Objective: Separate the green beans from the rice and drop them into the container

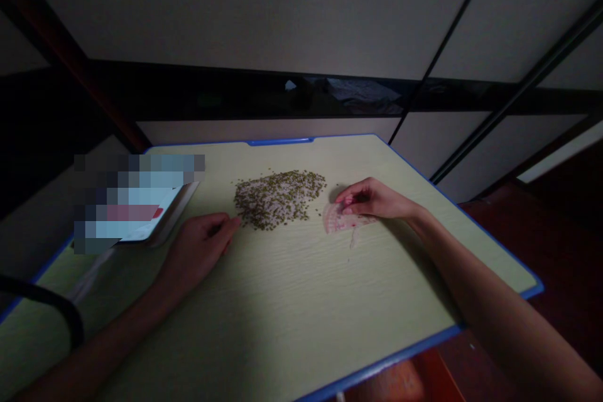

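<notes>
A spread-out heap of small green beans mixed with pale grains (pixel 277 198) lies on the table. My left hand (pixel 200 242) rests at the heap's left edge, thumb and fingers closed together. Whatever those fingers hold, if anything, is hidden. On the right of the heap, my right hand (pixel 370 198) is closed with its thumb and fingertips on a pinkish see-through protractor (pixel 335 220). Part of the protractor is covered by that hand. Just below it lies a small thin clear strip (pixel 353 237).
The pale wood-grain table (pixel 301 301) has a blue rim. A tablet-like screen (pixel 146 217), partly blurred out, stands at the left. A dark curved cable or strap (pixel 56 301) crosses the lower left. Cabinet panels (pixel 264 12) rise behind the table.
</notes>
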The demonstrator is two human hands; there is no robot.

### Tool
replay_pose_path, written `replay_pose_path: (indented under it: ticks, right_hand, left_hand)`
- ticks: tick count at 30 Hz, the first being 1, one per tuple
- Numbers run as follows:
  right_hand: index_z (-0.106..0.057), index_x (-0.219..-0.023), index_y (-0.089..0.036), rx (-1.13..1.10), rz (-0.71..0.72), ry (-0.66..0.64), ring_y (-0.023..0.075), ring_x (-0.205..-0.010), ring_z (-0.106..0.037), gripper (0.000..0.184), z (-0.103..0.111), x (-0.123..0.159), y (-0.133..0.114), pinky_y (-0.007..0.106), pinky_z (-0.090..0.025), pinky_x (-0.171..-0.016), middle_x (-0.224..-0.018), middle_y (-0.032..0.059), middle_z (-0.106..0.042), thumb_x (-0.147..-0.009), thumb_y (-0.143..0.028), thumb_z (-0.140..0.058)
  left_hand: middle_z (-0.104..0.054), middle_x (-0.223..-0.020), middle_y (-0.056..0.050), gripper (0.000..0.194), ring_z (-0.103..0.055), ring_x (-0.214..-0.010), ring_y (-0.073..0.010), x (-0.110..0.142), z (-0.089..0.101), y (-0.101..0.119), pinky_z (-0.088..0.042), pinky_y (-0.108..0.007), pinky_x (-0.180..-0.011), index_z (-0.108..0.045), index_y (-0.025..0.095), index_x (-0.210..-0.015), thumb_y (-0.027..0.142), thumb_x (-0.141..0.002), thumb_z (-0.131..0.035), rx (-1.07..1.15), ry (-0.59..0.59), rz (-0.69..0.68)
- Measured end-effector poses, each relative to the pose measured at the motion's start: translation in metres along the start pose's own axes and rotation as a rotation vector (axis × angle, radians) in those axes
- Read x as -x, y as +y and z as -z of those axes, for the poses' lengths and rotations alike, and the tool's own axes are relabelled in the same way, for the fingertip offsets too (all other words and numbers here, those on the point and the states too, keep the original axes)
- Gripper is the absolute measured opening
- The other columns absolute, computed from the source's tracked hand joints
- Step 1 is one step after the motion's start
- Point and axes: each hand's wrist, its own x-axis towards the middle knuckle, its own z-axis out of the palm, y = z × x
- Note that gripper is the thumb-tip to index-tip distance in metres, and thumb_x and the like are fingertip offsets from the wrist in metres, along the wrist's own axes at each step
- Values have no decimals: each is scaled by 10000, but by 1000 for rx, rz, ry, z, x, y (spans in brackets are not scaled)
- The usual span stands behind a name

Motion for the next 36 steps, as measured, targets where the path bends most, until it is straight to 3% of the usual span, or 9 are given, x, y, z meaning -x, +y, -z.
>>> replay_pose_path:
  ticks: [5,21,30,36]
  right_hand:
    - [-657,-928,-89,-27,-1,-26,55,-527,-453,318,-9,10,-2,193,-373,-474,-687,10,-605,-676,-283,-672]
    - [-668,-950,-85,52,26,58,80,-560,-476,299,-41,74,-13,213,-416,-510,-657,15,-570,-722,-277,-646]
    - [-672,-943,-109,70,3,144,91,-566,-520,276,-49,110,-24,213,-435,-507,-704,39,-629,-741,-293,-632]
    - [-677,-939,-123,79,18,133,94,-578,-535,258,-48,121,-24,220,-447,-526,-725,36,-648,-736,-278,-637]
  left_hand:
    - [-356,-357,74,382,-356,-380,-92,1,1,1,-270,-232,-449,-376,211,-396,463,-681,-404,-58,-5,-8]
    - [-368,-368,68,375,-377,-406,-101,3,2,3,-277,-234,-482,-387,204,-418,417,-726,-395,-113,-7,-88]
    - [-348,-358,64,373,-378,-405,-113,3,1,3,-274,-243,-472,-380,211,-409,420,-716,-415,-151,16,-81]
    - [-350,-367,70,360,-364,-407,-106,4,1,4,-266,-237,-471,-383,206,-425,403,-724,-413,-144,4,-85]
